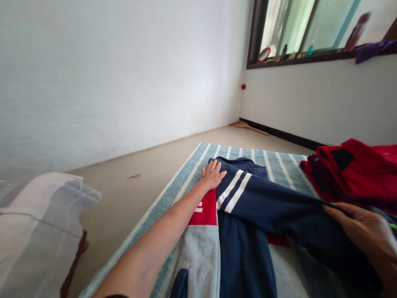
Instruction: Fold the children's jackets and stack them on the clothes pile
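A navy, red and grey jacket [245,244] lies partly folded on a blue-and-white striped mat [182,178]. My left hand [213,176] rests flat near the jacket's collar and shoulder, fingers stretched out on the cloth. Over at the right, my right hand [362,227] pinches the navy sleeve [279,194], which has two white stripes and stretches across the jacket's body. That sleeve's lower end hangs down below my right hand, in shadow.
Folded red clothes [362,169] are stacked at the mat's right. A whitish translucent cover [40,231] stands at the left. A small loop [134,176] lies on the tiled floor, and a broom [248,126] in the corner. Several items line the window sill.
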The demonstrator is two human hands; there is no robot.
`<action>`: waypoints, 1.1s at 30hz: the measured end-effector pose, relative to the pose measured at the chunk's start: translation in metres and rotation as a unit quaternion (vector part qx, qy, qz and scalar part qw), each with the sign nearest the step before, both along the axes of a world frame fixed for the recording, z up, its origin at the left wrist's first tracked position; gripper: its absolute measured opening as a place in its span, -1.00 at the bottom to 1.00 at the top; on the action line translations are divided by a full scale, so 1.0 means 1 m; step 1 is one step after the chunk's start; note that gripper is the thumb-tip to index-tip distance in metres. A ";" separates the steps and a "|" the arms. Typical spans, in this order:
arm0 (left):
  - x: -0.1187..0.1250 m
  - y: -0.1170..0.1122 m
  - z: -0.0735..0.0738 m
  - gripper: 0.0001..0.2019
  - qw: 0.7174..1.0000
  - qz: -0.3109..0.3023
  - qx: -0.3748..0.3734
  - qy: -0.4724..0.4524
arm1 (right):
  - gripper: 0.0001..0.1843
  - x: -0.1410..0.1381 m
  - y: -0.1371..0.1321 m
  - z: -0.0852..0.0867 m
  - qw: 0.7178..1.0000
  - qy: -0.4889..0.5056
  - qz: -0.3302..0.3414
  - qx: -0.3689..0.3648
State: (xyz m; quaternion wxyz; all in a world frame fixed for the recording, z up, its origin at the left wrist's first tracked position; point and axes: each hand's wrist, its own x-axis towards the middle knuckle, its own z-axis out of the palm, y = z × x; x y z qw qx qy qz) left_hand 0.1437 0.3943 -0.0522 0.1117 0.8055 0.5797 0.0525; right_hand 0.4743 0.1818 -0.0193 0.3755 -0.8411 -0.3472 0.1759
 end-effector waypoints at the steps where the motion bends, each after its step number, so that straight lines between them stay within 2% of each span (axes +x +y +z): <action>1: 0.002 0.000 0.001 -0.36 1.000 -0.006 -0.001 0.005 | -0.55 0.000 -0.001 0.003 1.000 0.001 -0.006 0.000; 4: 0.009 0.002 -0.001 -0.35 1.000 -0.020 -0.007 0.021 | -0.52 0.001 0.001 0.003 0.997 -0.070 -0.004 -0.014; 8: 0.016 0.003 -0.009 -0.34 0.999 -0.010 -0.012 0.041 | -0.54 0.004 0.010 -0.026 0.972 -0.196 0.050 -0.120; 10: 0.017 0.004 -0.010 -0.34 0.999 -0.007 -0.016 0.047 | -0.52 -0.001 0.011 -0.036 0.956 -0.243 0.068 -0.149; 12: 0.017 0.005 -0.009 -0.33 0.999 -0.009 -0.018 0.051 | -0.49 -0.014 0.008 -0.036 0.940 -0.313 0.070 -0.120; 14: 0.017 0.006 -0.008 -0.34 0.998 -0.009 -0.014 0.053 | -0.51 -0.038 0.001 -0.028 0.916 -0.389 0.094 -0.035; 15: 0.018 0.006 -0.008 -0.34 0.999 -0.008 -0.009 0.053 | -0.56 -0.053 -0.002 -0.024 0.901 -0.413 0.131 0.020; 17: 0.018 0.006 -0.010 -0.35 0.999 -0.005 0.004 0.052 | -0.65 -0.085 -0.006 -0.018 0.860 -0.418 0.268 0.117; 18: 0.018 0.006 -0.012 -0.36 0.999 -0.003 0.013 0.051 | -0.65 -0.099 -0.007 -0.017 0.838 -0.416 0.328 0.131; 20: 0.018 0.006 -0.015 -0.37 0.998 0.000 0.034 0.047 | -0.58 -0.118 -0.006 -0.020 0.815 -0.422 0.386 0.092; 23: 0.017 0.005 -0.020 -0.40 0.997 0.001 0.066 0.042 | -0.60 -0.122 -0.003 -0.031 0.822 -0.423 0.380 0.028; 25: 0.016 0.003 -0.022 -0.42 0.996 -0.001 0.087 0.036 | -0.61 -0.115 -0.002 -0.040 0.835 -0.425 0.344 0.064; 28: 0.018 -0.003 -0.024 -0.46 0.993 -0.001 0.116 0.025 | -0.58 -0.104 -0.003 -0.053 0.831 -0.445 0.302 0.140; 31: 0.021 -0.011 -0.021 -0.53 0.991 0.012 0.135 0.012 | -0.53 -0.101 -0.006 -0.067 0.834 -0.446 0.303 0.121; 33: 0.024 -0.013 -0.015 -0.59 0.991 0.020 0.132 0.005 | -0.51 -0.101 -0.006 -0.074 0.853 -0.411 0.306 0.093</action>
